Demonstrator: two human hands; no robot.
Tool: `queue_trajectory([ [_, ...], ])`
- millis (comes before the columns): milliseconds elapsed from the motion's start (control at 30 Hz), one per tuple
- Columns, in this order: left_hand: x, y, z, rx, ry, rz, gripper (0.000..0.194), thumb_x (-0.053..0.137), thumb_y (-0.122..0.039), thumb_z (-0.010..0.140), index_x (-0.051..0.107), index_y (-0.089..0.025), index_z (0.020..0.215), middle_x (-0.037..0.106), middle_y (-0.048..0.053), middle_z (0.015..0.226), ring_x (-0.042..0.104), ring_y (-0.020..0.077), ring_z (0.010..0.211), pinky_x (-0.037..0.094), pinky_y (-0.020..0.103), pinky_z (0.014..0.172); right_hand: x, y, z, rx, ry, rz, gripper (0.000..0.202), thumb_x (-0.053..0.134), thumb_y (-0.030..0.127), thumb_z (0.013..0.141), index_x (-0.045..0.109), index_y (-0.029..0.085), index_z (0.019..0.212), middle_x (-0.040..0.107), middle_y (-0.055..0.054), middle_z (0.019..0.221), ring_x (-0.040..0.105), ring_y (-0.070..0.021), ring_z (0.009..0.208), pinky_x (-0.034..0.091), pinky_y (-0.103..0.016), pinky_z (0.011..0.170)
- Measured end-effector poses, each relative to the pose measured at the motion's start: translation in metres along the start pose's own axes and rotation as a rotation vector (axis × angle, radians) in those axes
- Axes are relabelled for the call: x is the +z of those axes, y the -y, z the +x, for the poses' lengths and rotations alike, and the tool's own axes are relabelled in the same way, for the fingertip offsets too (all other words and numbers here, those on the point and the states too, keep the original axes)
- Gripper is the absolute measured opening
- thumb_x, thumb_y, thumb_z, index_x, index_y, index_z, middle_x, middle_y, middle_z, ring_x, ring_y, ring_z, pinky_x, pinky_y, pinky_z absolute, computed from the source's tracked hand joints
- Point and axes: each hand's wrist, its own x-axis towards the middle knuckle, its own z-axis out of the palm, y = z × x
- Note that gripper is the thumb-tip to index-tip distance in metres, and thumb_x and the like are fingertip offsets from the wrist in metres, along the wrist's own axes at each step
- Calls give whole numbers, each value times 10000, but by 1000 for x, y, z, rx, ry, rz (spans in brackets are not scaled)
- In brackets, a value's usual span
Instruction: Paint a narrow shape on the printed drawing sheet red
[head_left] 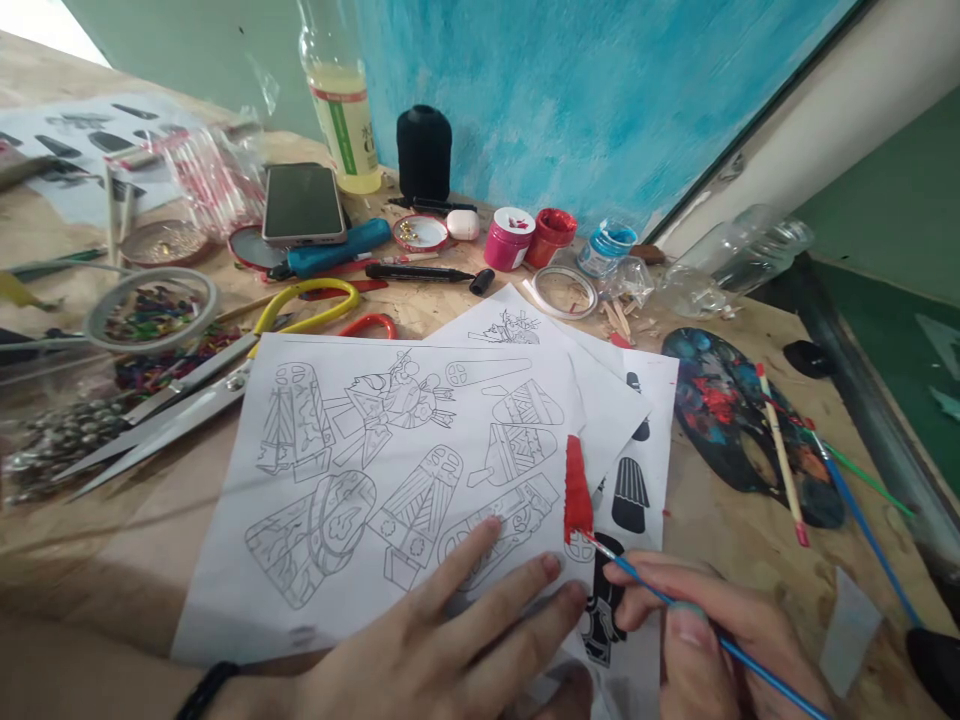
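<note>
Under my left hand (450, 625) lies a white sheet of line drawings (307, 540); the fingers are spread flat and press on it. In my right hand (712, 625) a thin blue paintbrush (652, 587) is pinched between thumb and fingers. Its tip touches the lower end of a long red painted shape (577, 490) near the right side of the sheet. Below the tip, part of an outlined round end shows unpainted. More sheets, one with black printed shapes (630, 495), stick out from beneath on the right.
A paint-covered palette (705, 390) lies to the right with a red-tipped stick (781, 455) and another blue brush (870, 530). Behind the papers stand a red paint jar (553, 238), a magenta jar (511, 238) and a blue jar (607, 246). Large yellow-handled scissors (187, 400) point left beside loose beads.
</note>
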Motion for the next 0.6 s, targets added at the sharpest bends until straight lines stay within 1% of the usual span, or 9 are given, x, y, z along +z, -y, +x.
queue_trajectory([
  [133,1,-2,0,-19,-7,-6,362,552,-411,1196,690,-351,1524,579,-13,1720,539,226,1591,438,510,1344,-1,-2,-1,1,8,2,146,612,263,1107,749,225,1140,839,-40,887,806,-167,651,671,-225,638],
  [267,0,-1,0,-17,6,-6,386,554,-443,1194,667,-361,1554,566,-15,1730,522,226,1605,417,518,1350,-1,0,-1,-17,18,-3,145,608,260,1104,742,220,1140,850,-50,917,800,-159,641,672,-219,643],
  [400,0,1,0,-17,-4,-11,371,559,-430,1196,674,-370,1544,572,-34,1725,530,213,1595,416,494,1359,-1,0,1,11,-4,-3,144,609,259,1102,747,221,1108,843,-52,887,790,-164,617,668,-226,613],
  [500,-1,1,1,-20,-9,-23,373,572,-448,1189,688,-346,1528,581,-14,1719,538,225,1588,440,492,1352,-2,-1,1,5,30,7,141,630,279,1098,760,227,1109,842,-50,871,805,-179,644,677,-236,621],
  [600,-1,0,1,-25,-22,-40,370,586,-458,1182,704,-326,1507,598,-3,1705,558,226,1571,442,478,1354,-3,-2,1,6,26,9,159,630,297,1106,769,221,1094,848,-63,880,801,-182,636,684,-249,619],
])
